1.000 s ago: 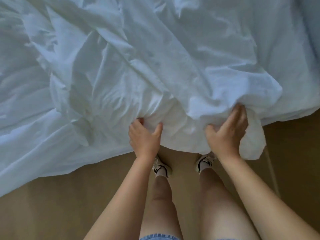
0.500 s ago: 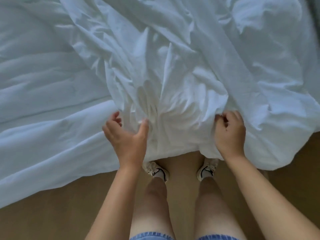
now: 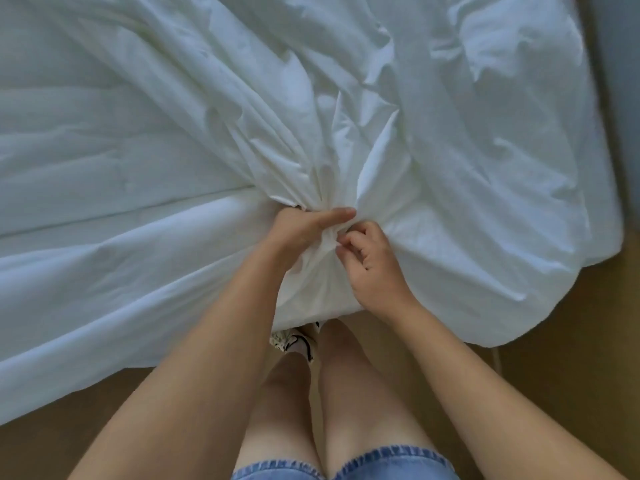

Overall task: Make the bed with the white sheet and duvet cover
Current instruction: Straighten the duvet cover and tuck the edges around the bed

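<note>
A crumpled white duvet cover lies spread over the bed, its folds gathered into a bunch at the near edge. My left hand grips that bunch, thumb lying across the top. My right hand is right beside it, fingers curled and pinching the same gathered cloth. A smoother white sheet covers the bed on the left and hangs over the near side. Both hands meet at the bed's near edge, above my feet.
Wooden floor runs along the near side and right of the bed. My legs and a white shoe stand close against the bed edge. A grey wall or frame lines the far right.
My hands were apart along the cloth's edge; they have come together, bunching the fabric between them. The view has shifted so more of the bed's right side shows.
</note>
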Available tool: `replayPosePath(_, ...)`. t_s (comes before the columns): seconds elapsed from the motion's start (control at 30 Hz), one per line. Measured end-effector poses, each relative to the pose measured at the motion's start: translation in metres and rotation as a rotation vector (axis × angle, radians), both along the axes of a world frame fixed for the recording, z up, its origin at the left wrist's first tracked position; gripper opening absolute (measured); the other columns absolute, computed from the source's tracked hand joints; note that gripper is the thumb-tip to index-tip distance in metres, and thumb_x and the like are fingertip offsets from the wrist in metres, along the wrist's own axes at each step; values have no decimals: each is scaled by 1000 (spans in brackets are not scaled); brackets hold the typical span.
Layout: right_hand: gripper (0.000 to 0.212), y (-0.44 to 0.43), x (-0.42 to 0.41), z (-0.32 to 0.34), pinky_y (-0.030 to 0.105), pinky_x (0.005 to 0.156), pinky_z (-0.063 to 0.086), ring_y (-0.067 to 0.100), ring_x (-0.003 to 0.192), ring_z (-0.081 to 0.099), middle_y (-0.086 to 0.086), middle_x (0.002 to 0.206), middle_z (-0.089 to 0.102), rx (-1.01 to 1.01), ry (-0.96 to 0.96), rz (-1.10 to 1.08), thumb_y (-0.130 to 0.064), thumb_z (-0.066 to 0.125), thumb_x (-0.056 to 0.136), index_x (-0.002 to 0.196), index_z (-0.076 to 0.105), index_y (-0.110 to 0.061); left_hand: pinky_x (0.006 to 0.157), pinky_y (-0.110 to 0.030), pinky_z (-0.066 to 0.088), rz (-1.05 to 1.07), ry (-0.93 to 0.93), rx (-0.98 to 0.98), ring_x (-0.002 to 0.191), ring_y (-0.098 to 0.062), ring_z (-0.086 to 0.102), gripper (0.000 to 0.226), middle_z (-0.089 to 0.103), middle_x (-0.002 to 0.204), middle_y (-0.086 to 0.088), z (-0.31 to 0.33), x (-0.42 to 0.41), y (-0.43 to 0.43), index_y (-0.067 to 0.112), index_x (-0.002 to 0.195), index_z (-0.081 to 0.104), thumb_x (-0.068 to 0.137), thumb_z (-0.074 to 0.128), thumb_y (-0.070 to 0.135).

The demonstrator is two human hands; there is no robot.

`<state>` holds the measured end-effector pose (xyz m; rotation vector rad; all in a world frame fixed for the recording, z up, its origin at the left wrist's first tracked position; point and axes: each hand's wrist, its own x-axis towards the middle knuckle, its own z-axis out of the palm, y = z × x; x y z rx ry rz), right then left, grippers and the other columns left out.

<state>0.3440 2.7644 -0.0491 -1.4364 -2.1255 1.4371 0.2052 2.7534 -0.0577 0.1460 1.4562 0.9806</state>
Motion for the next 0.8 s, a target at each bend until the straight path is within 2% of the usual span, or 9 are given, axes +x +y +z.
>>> replayPosePath(0.13, 9, 11, -8, -6, 28, 85, 37, 29, 94, 46, 9, 96, 52, 107, -58, 23, 1, 60, 86, 86, 70, 0, 57, -22, 55, 75, 138, -37, 70, -16, 71, 14, 73, 70, 0, -1, 12, 15, 9, 78, 70, 68, 76, 3)
replayPosePath(0.23, 14, 16, -3, -7, 34, 89, 41, 29, 96, 49, 14, 102, 57, 147, -29, 61, 0, 61, 83, 92, 71, -1, 50, -20, 51, 70, 170, -62, 61, -11, 68, 15, 69, 61, 6, -1, 5, 17, 13, 77, 67, 71, 68, 0)
replayPosePath(0.33, 33, 22, 13, -6, 32, 100, 38, 26, 109, 49, 16, 115, 55, 152, -13, 39, 4, 48, 80, 109, 65, 3, 51, -24, 52, 57, 79, -119, 61, -14, 66, 23, 68, 73, -1, -1, -2, 10, 14, 87, 65, 66, 70, 8)
replayPosePath(0.43, 43, 29, 18, -7, 28, 102, 32, 24, 109, 42, 25, 117, 54, 245, -77, 44, 8, 50, 77, 119, 59, 7, 54, -27, 53, -42, 7, -167, 67, -17, 68, 42, 69, 80, -3, -1, -8, 8, 16, 94, 64, 54, 72, 23)
replayPosePath(0.5, 55, 33, 10, -11, 30, 105, 29, 31, 115, 41, 26, 126, 49, 242, -112, 121, 12, 54, 73, 127, 53, 5, 61, -22, 54, -146, -69, -95, 83, -15, 70, 49, 73, 92, 2, 2, -11, 12, 22, 102, 66, 56, 80, 34)
replayPosePath(0.57, 65, 38, 2, -13, 33, 112, 24, 33, 127, 34, 21, 140, 40, 147, -88, 188, 12, 54, 73, 136, 45, 0, 67, -14, 53, -273, -58, -36, 91, -4, 68, 46, 72, 98, 12, 6, -10, 18, 32, 103, 67, 61, 83, 40)
replayPosePath(0.63, 68, 45, -1, -15, 29, 116, 20, 25, 135, 29, 14, 145, 35, 66, -32, 209, 7, 58, 76, 141, 39, -3, 72, -20, 54, -305, 22, -107, 90, -5, 68, 38, 72, 95, 13, 5, -10, 23, 32, 97, 68, 63, 84, 33)
replayPosePath(0.73, 73, 50, 10, -18, 15, 112, 19, 11, 133, 26, 10, 143, 34, 98, -41, 154, -14, 73, 77, 140, 38, -5, 76, -31, 55, -242, 33, -248, 87, -15, 68, 35, 73, 91, 7, 2, -13, 22, 27, 95, 66, 65, 82, 21)
replayPosePath(0.8, 76, 49, 21, -22, 27, 107, 29, 20, 123, 32, 18, 133, 39, 199, -110, 68, -23, 81, 70, 132, 44, -1, 73, -31, 56, -165, -78, -209, 86, -16, 70, 42, 74, 90, 6, 5, -12, 15, 23, 100, 65, 63, 83, 19)
